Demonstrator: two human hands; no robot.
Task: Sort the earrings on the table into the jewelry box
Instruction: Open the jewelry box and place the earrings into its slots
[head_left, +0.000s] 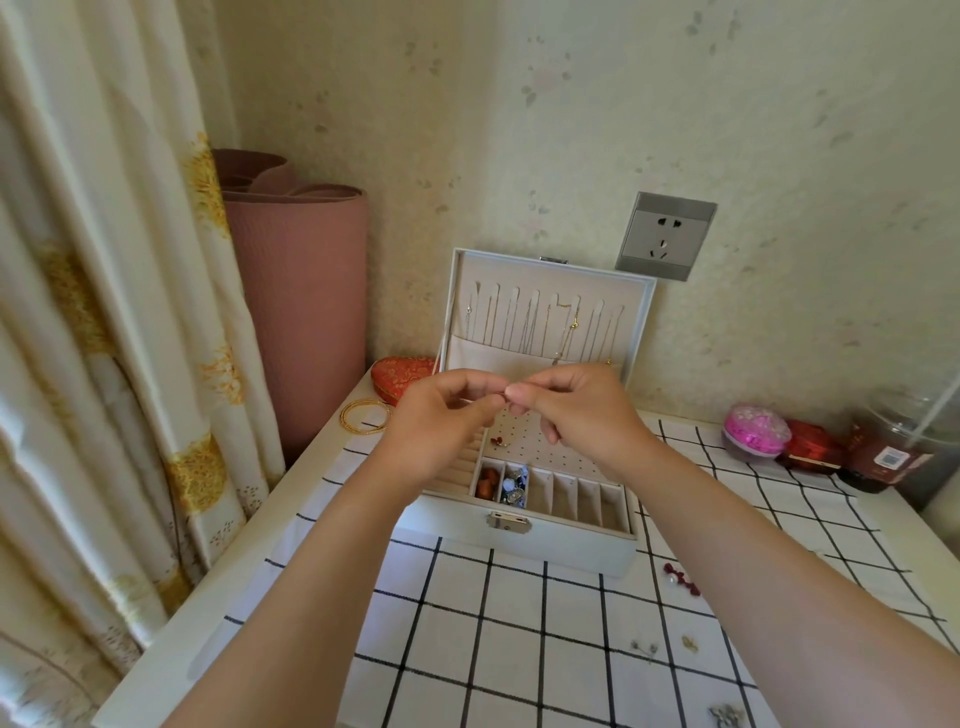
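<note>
We see a white jewelry box (524, 540) standing open on a table covered by a white cloth with a black grid (519, 623), its lid (550, 312) leaning back against the wall with thin chains hanging inside. A row of narrow compartments runs along the box's front; the two leftmost hold small pieces, red in one, silvery blue in the next. A red earring (500, 441) sits on the perforated panel behind them. Above the box, the left hand (441, 421) and right hand (576, 410) meet, fingertips pinched together on something tiny; we cannot tell what it is. More earrings lie loose on the cloth to the right of the box: a dark red one with a pearl (680, 577), a pale one (644, 647), a small gold one (689, 642) and a silvery one (724, 716) at the bottom edge. Gold bangles (365, 414) and a red embroidered pouch (402, 378) lie left of the box.
</note>
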